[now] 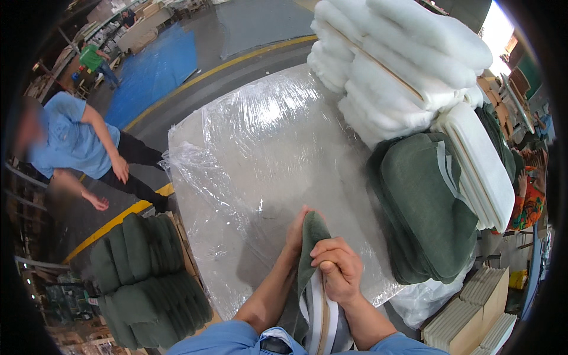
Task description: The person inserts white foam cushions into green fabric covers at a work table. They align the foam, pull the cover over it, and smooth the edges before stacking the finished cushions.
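Close to my body, above the near edge of the table, I hold a dark green fabric cover upright. White strips run along its opening, and a tan board edge shows between them. My left hand presses round the cover's far left side, its fingers partly hidden behind the fabric. On the other side my right hand is closed, its curled fingers pinching the cover's edge near the white strip. To the right lies a stack of flat green covers, the top one with a loose pale strip.
Clear plastic film covers the table. White padding is piled high at the far right, beside white padded panels. Green padded pieces stand at the left, boards at the lower right. A person in blue stands left.
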{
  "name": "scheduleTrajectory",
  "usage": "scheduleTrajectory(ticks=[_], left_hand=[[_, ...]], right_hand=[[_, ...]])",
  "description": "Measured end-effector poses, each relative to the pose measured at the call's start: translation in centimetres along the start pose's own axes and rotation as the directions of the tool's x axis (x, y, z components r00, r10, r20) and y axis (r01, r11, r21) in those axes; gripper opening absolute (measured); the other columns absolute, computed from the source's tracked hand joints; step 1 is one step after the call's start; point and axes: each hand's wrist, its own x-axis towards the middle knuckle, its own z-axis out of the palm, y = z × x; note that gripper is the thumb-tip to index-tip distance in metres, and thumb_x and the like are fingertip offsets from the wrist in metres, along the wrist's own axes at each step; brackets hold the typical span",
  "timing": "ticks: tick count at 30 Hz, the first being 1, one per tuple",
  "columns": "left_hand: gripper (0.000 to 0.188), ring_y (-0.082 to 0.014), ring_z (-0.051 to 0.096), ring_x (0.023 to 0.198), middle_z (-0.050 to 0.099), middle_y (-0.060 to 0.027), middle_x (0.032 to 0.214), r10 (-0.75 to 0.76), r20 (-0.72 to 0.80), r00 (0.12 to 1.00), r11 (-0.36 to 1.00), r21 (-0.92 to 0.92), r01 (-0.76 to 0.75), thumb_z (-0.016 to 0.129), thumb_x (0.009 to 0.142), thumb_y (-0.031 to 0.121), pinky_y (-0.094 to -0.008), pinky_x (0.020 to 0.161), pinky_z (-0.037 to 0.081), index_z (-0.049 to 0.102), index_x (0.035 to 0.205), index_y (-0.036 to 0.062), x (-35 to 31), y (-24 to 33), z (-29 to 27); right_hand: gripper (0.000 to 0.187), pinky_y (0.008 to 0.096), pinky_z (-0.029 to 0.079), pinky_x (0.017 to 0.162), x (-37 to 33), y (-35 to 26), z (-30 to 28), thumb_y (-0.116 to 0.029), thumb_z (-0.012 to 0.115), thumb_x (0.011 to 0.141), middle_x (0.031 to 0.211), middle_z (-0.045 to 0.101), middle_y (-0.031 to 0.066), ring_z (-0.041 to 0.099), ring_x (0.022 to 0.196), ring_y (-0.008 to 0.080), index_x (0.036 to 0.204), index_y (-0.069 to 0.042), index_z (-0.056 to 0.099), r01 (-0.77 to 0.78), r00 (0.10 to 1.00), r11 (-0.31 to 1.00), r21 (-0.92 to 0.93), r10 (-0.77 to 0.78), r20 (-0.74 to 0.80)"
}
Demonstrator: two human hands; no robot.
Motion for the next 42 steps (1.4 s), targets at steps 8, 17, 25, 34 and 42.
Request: scheduleTrajectory(ticks=[8, 17, 25, 34, 42], left_hand=[[0.052, -0.0104, 0.055, 0.075, 0.063, -0.0026, 0.081, 0.32, 0.253, 0.913, 0.767, 0.496, -0.407, 0.043, 0.112, 0.039, -0.0282, 0.07, 0.044, 0.067, 0.082, 0.0032, -1.6, 6.0, 8.8], [0.034, -0.0083, 0.051, 0.08, 0.061, 0.0009, 0.087, 0.423, 0.343, 0.839, 0.654, 0.525, -0.545, 0.057, 0.11, 0.029, -0.0263, 0.071, 0.042, 0.065, 0.09, 0.0032, -3.8, 6.8, 9.2], [0.032, -0.0111, 0.058, 0.081, 0.06, -0.0001, 0.078, 0.19, 0.051, 0.98, 0.622, 0.767, -0.161, 0.06, 0.104, 0.03, -0.0283, 0.079, 0.046, 0.067, 0.086, 0.0046, -4.5, 9.5, 12.3], [0.036, -0.0217, 0.063, 0.081, 0.067, -0.0078, 0.085, 0.734, -0.277, 0.62, 0.49, 0.848, -0.202, 0.057, 0.098, 0.034, -0.0372, 0.083, 0.049, 0.067, 0.079, 0.0046, -15.5, 17.2, 0.2], [0.036, -0.0183, 0.06, 0.103, 0.062, -0.0039, 0.101, 0.678, -0.527, 0.512, 0.733, 0.536, -0.419, 0.054, 0.109, 0.044, -0.0366, 0.095, 0.048, 0.062, 0.099, 0.0108, -30.6, 9.2, -5.0]], right_hand=[[0.023, 0.0322, 0.051, 0.081, 0.7, 1.4, -1.0, -0.02, 0.066, 0.103, 0.103, 0.073, 0.0079, 0.064, 0.089, 0.0214, 0.088, -0.003, 0.071, -0.046, 0.998, 0.998, 0.039, 0.047, -0.041], [0.014, 0.0335, 0.049, 0.086, 0.6, 1.3, -0.4, -0.015, 0.067, 0.099, 0.103, 0.073, 0.0069, 0.067, 0.092, 0.0221, 0.089, -0.005, 0.071, -0.058, 0.998, 0.997, -0.052, 0.058, 0.0], [0.008, 0.0399, 0.053, 0.09, 1.6, 0.9, -0.8, -0.012, 0.069, 0.096, 0.11, 0.073, 0.0063, 0.069, 0.101, 0.0304, 0.093, -0.005, 0.07, -0.038, 0.999, 0.968, -0.249, 0.046, 0.026], [0.028, 0.0349, 0.053, 0.099, -15.5, -3.4, -9.4, -0.019, 0.053, 0.11, 0.123, 0.072, 0.0097, 0.066, 0.117, 0.0224, 0.128, -0.005, 0.07, -0.574, 0.819, 0.815, -0.08, 0.571, -0.056], [0.065, 0.0326, 0.05, 0.094, -20.6, -0.2, -6.0, -0.049, 0.036, 0.114, 0.105, 0.074, 0.012, 0.066, 0.098, 0.0181, 0.111, 0.003, 0.073, -0.461, 0.693, 0.759, 0.461, 0.632, -0.347]])
